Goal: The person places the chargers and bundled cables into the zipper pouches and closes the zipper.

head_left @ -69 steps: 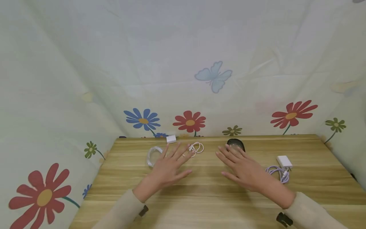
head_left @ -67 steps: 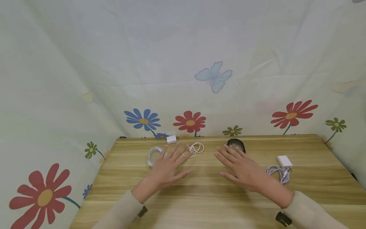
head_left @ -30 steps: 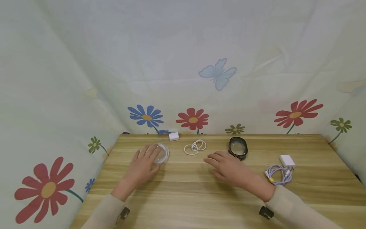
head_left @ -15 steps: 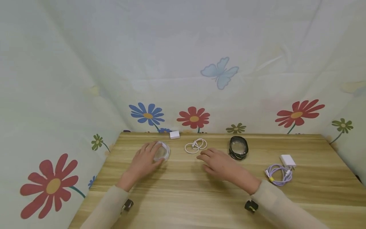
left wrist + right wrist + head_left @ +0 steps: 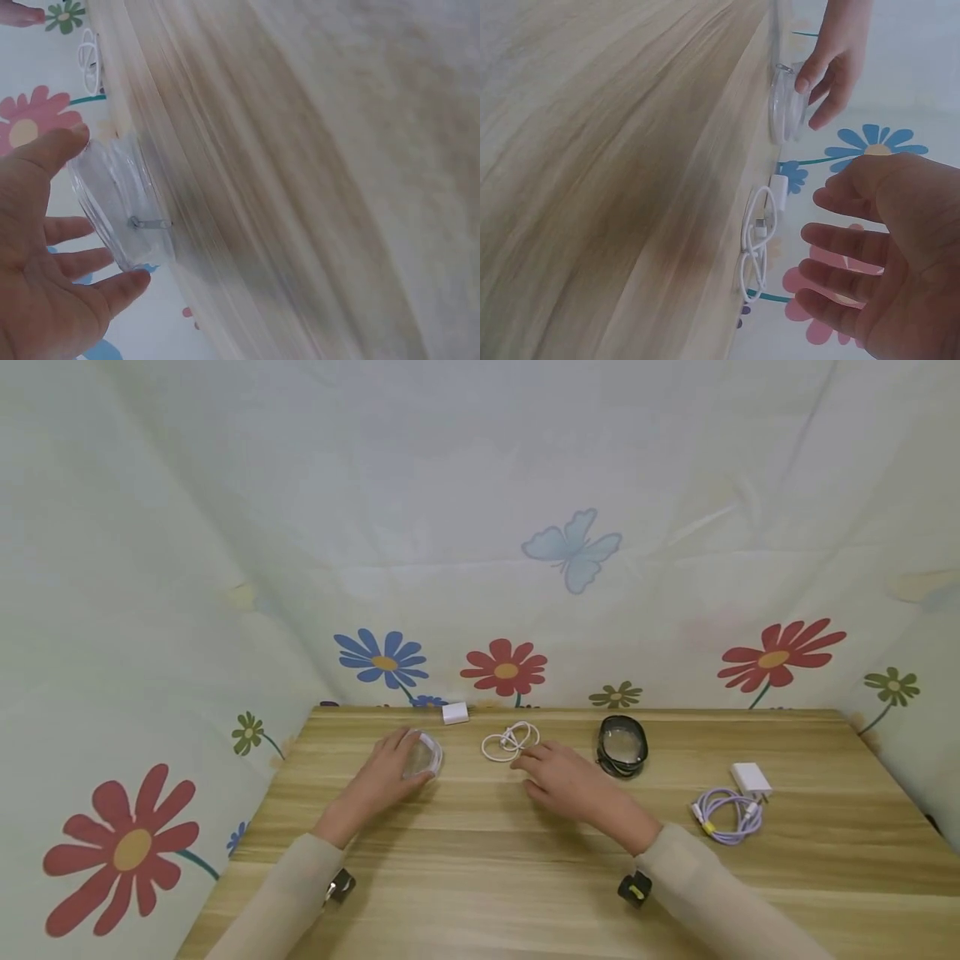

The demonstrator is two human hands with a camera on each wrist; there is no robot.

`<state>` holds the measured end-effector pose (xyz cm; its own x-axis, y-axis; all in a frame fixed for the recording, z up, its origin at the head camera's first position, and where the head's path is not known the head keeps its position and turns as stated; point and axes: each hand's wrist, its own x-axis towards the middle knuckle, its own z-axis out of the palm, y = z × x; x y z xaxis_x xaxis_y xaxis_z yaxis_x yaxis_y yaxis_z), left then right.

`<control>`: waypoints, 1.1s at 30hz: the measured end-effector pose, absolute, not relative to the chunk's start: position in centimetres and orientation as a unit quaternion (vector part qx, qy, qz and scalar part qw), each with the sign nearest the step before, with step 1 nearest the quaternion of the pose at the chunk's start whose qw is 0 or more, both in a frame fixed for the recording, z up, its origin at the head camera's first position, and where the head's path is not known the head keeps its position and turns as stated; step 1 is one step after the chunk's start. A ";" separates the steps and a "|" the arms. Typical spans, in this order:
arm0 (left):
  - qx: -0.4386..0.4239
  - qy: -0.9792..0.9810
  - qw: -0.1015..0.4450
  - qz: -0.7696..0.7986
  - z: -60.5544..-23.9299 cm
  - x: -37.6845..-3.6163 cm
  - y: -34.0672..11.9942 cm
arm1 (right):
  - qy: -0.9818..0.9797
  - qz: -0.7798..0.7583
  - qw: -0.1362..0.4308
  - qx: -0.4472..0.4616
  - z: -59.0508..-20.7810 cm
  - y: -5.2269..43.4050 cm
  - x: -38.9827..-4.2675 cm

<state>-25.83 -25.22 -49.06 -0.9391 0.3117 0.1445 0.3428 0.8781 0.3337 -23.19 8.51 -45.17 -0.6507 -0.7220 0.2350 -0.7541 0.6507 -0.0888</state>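
A small clear pouch with a pale rim and a zip pull (image 5: 124,206) lies on the table at the left. My left hand (image 5: 384,772) is over it, thumb at one side and loosely bent fingers at the other; a firm hold is not visible. In the left wrist view the thumb and fingertips are spread about its edge. My right hand (image 5: 566,782) hovers just in front of a coiled white cable (image 5: 501,746). Its fingers (image 5: 840,281) are loosely bent, apart from the cable, with nothing between them.
At the table's back edge lies a white charger plug (image 5: 454,713). A black-rimmed clear pouch (image 5: 621,767) sits right of centre. Farther right are a coiled purple cable (image 5: 722,838) and a larger white charger (image 5: 748,778). A flowered cloth (image 5: 420,593) hangs around the table (image 5: 480,893).
From over the table's middle, my left hand has moved left onto the clear pouch. My right hand has moved left, away from the black-rimmed pouch, towards the white cable. The objects stay put.
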 end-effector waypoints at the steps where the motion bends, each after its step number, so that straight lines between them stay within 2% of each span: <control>1: -0.168 -0.968 0.044 -0.183 -49.1 -25.9 -25.2 | -0.904 0.090 0.089 0.408 -45.2 8.4 -23.3; 13: -0.170 -0.970 0.039 -0.170 -49.1 -25.8 -24.9 | -0.910 0.096 0.074 0.397 -45.2 7.7 -23.6; 23: -0.214 -0.968 0.035 -0.124 -49.0 -25.6 -24.5 | -0.909 0.106 0.065 0.398 -45.3 7.8 -23.7; 33: -0.208 -0.965 0.030 -0.157 -49.0 -25.5 -24.2 | -0.911 0.111 0.063 0.391 -45.5 7.7 -24.1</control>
<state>-25.46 -24.22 -49.03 -0.9116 0.3923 0.1228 0.4110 0.8642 0.2903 -24.10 7.67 -45.50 -0.6856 -0.6994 0.2019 -0.7274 0.6689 -0.1533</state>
